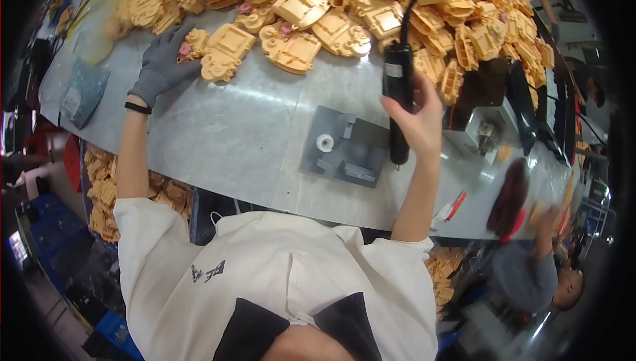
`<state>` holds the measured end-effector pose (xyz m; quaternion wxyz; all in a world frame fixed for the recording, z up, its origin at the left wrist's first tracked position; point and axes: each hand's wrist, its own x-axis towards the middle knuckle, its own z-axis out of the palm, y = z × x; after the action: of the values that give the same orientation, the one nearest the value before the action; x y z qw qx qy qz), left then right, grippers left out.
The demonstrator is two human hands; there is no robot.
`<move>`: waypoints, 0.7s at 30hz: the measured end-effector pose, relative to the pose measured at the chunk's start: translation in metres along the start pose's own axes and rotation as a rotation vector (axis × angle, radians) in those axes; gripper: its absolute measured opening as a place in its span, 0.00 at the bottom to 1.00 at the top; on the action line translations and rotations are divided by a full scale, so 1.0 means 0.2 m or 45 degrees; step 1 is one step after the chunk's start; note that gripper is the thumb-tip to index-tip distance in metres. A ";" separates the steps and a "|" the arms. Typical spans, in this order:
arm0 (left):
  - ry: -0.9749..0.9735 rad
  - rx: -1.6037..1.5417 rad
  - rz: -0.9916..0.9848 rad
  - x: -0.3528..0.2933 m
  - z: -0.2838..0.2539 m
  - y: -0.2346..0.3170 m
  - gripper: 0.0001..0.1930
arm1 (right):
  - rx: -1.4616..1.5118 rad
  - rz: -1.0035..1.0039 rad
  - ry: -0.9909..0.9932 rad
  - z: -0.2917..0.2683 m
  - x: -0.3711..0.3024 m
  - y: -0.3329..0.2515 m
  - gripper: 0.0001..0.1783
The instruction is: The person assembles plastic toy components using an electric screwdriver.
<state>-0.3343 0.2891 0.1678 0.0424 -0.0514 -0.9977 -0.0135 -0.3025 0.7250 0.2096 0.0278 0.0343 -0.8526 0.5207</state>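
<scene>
My left hand [164, 62], in a grey knitted glove, is at the near edge of the heap on the far left. Its fingers and thumb close round a small yellow plastic part [193, 44] with pink bits on it. Beside that part lies a larger yellow plastic housing [227, 53]. My bare right hand [423, 116] is wrapped round a black electric screwdriver [397, 79], held upright with its tip toward me and a black cable running from its far end. Left of the screwdriver tip sits a grey fixture block [344, 145] with a white round insert [324, 143].
A large heap of yellow plastic housings [381, 13] covers the table's far side. To the right stand a metal box-like device [482, 132] and a red-handled tool [456, 206]. A plastic bag [85, 92] lies left. Another person [530, 271] works at the right.
</scene>
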 end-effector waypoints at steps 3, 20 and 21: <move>-0.072 -0.079 -0.230 -0.05 -0.04 0.07 0.37 | 0.330 0.358 -0.142 -0.08 0.01 0.12 0.22; -0.104 -1.781 0.641 -0.31 0.02 1.21 0.35 | 0.330 -0.359 1.055 -0.28 -0.45 0.08 0.31; -0.115 -1.783 0.647 -0.29 0.02 1.19 0.35 | 0.380 -0.350 0.968 -0.29 -0.45 0.09 0.32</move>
<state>-0.2533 0.5198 0.1643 -0.0395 -0.2958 -0.7139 -0.6335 -0.2134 0.7868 0.2134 0.4038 -0.0428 -0.6846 0.6053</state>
